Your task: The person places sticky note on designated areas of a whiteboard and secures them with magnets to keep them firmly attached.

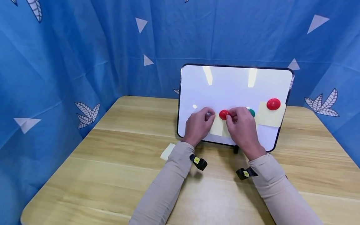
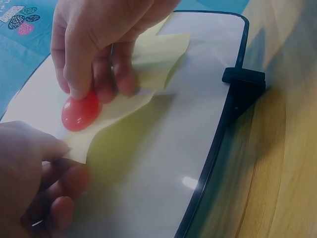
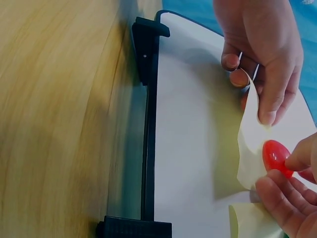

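Note:
On the whiteboard (image 1: pixel 230 84), a pale yellow sticky note (image 1: pixel 216 127) lies with its lower edge curling away from the surface. My left hand (image 1: pixel 197 125) pinches the note's left edge between thumb and fingers, as the right wrist view shows. A round red magnet (image 1: pixel 223 115) sits on the upper part of this note. My right hand (image 1: pixel 244 127) grips that magnet between thumb and fingertips, pressed at the board. Just past the right hand, a green magnet (image 1: pixel 252 112) shows partly, over another yellow note (image 3: pixel 247 220) that the hand mostly hides.
Further right, a second red magnet (image 1: pixel 273 104) holds a yellow note (image 1: pixel 269 118) that reaches past the board's edge. A pale paper piece (image 1: pixel 167 152) lies on the wooden table (image 1: pixel 112 162) beside the left sleeve. Black feet (image 3: pixel 146 49) support the board; a blue curtain (image 1: pixel 168 37) hangs behind.

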### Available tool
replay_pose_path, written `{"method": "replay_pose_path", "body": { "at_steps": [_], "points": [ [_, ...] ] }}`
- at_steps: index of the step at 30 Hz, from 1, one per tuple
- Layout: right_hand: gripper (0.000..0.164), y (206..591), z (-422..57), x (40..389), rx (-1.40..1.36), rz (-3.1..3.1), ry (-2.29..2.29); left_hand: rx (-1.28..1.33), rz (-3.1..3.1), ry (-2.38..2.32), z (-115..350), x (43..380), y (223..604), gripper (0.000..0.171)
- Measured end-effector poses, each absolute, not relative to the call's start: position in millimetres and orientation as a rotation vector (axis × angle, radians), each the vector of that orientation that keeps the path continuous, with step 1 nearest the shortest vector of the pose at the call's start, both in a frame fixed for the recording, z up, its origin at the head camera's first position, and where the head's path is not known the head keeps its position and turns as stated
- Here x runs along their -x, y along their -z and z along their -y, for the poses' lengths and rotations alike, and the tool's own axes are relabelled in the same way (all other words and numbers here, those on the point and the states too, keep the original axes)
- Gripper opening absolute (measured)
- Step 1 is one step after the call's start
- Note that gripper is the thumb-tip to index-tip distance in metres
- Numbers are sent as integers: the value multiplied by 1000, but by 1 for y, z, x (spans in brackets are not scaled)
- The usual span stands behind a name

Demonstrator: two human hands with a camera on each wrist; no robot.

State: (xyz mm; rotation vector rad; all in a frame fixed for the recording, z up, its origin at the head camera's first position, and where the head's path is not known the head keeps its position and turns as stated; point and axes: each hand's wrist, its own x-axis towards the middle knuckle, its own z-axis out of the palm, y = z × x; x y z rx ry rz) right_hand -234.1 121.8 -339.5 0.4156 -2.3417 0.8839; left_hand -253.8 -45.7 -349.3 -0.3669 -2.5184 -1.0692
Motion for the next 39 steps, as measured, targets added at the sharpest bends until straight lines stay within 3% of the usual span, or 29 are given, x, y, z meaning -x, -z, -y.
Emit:
{"method": "replay_pose_path", "body": {
  "at_steps": [39],
  "points": [
    [21,332,-127,228,-419,2339,-936,356,2522,994,42,253,349,16]
  ]
}}
